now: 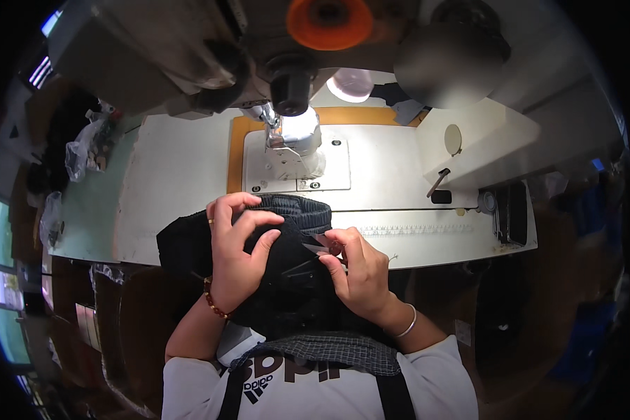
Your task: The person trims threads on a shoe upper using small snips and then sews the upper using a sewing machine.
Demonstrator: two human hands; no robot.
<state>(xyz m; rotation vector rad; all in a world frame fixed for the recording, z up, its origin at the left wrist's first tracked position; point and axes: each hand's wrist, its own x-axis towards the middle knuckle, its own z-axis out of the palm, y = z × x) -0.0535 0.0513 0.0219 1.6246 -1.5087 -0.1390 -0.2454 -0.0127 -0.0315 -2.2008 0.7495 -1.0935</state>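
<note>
Where one black elastic-waisted garment [294, 280] lies on the near side of one sewing machine [297, 150], the left hand [238, 241] curves over it, thumb and forefinger slightly apart, fingertips at the gathered waistband [304, 211]; whether they pinch cloth cannot be told. Farther right, the right hand [362, 269] closes thumb and forefinger on one small pale pointed item [316, 245], kind unclear, against the garment. One ruler strip [420, 229] lies near-right of the machine.
</note>
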